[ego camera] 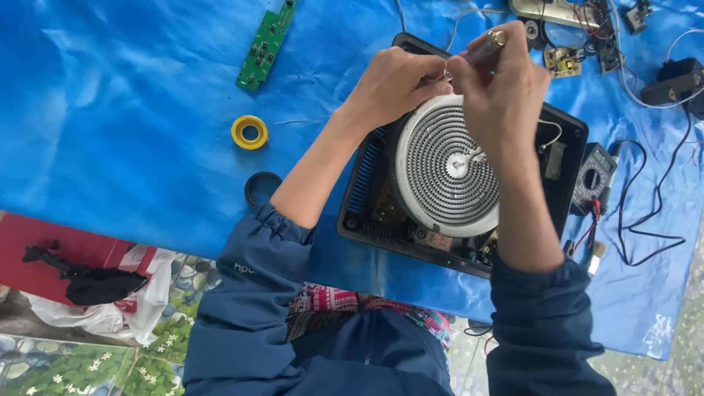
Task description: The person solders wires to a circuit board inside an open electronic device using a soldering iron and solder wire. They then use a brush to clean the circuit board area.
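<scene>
An opened black cooker housing lies on a blue sheet, with a round white spiral heating coil inside it. My right hand is shut on a screwdriver with a dark handle, held over the far rim of the coil. Beside it, my left hand pinches something small at the same rim; what it holds is hidden by the fingers. A white wire curls at the coil's right side.
A green circuit board, a yellow tape roll and a black ring lie to the left. A multimeter with leads sits at right, more boards and wires at top right. A red box is at lower left.
</scene>
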